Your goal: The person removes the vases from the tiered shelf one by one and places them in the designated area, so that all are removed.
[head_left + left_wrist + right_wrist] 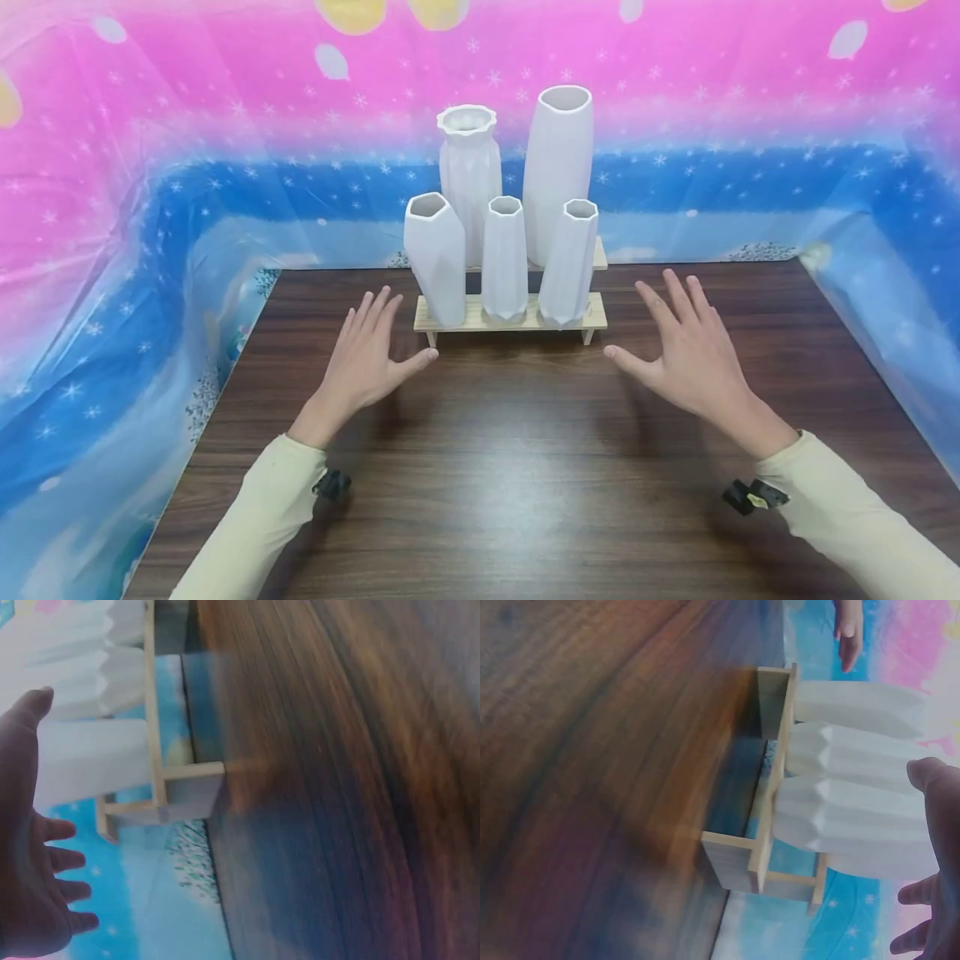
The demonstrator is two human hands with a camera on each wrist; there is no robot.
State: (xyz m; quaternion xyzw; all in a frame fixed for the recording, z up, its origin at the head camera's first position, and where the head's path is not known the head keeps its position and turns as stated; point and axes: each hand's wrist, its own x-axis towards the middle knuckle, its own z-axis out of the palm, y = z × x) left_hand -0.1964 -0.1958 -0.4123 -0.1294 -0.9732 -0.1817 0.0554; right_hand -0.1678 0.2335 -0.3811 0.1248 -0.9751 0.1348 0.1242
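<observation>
Five white vases would be several: a faceted vase [437,267], a slim ribbed vase [505,262] and a leaning ribbed vase [568,265] stand along the front step of a pale wooden stand [534,315]. Behind them rise a ruffle-rimmed vase [471,171] and a tall smooth vase [561,167]. My left hand [367,354] hovers left of the stand, fingers straight, thumb spread toward it. On the other side, my right hand [690,354] has its fingers spread and thumb pointing inward. Neither hand touches a vase.
The stand sits toward the back of a dark wood-grain table [480,467]. A pink and blue snowflake-printed cloth [247,108] hangs behind and along both sides. Each sleeved wrist carries a small black camera [330,483].
</observation>
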